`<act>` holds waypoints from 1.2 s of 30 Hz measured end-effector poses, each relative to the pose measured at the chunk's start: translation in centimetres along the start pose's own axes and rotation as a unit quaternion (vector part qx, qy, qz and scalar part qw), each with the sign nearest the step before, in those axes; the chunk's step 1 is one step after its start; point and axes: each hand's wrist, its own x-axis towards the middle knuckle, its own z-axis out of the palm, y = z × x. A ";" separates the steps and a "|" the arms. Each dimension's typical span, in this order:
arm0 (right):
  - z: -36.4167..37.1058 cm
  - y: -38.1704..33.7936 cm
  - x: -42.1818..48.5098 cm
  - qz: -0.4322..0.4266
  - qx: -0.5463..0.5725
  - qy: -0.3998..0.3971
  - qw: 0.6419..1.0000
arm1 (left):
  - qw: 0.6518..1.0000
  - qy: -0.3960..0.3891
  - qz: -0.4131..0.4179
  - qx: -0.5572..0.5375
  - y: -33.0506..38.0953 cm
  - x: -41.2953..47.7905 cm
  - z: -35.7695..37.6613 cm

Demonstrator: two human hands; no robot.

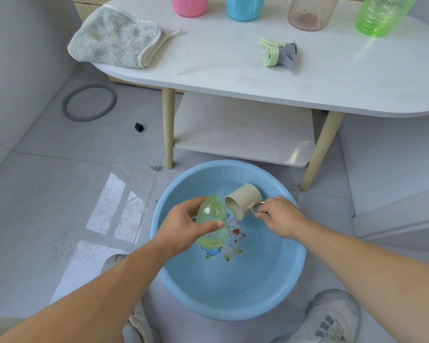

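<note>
— Where is my view from?
— Only the head camera. I look forward and steeply down, close above the left hand (183, 226) and right hand (280, 216) over the blue basin (233, 315). The worktop (233, 60) is farther, along the top.

The left hand (183, 226) and right hand (280, 216) are bare, as are both forearms down to the lower frame edge. At the bottom are pale grey-white sneakers: the right shoe (332, 318) has darker grey stripes, and the left shoe (138, 323) is half hidden.

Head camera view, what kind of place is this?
Probably a room at home, set up for washing: a tiled floor, a low white table with plastic cups, and a blue basin on the floor.
</note>
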 end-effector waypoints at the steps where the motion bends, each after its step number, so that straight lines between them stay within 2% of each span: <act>1: 0.1 0.0 0.0 0.002 0.001 -0.003 1.000 | 1.000 0.000 0.000 -0.002 0.0 0.0 0.0; 7: 1.0 -0.1 -0.2 0.004 0.020 -0.004 1.000 | 1.000 0.001 -0.002 -0.006 0.0 -0.2 -0.2; 13: -1.1 -1.2 -0.7 0.059 0.183 0.081 0.978 | 1.000 0.005 0.001 -0.010 0.1 -0.3 -0.5; 19: -6.3 -2.2 -2.6 0.058 0.243 0.147 0.957 | 1.000 0.014 0.013 -0.009 1.0 -0.8 -0.6; 28: -13.2 -5.2 -7.5 -0.021 0.244 0.202 0.948 | 0.999 0.014 0.028 -0.014 2.9 -1.5 -0.7; 36: -14.5 -6.2 -10.0 -0.085 0.202 0.217 0.951 | 0.999 0.027 0.037 -0.005 3.4 -1.5 -0.6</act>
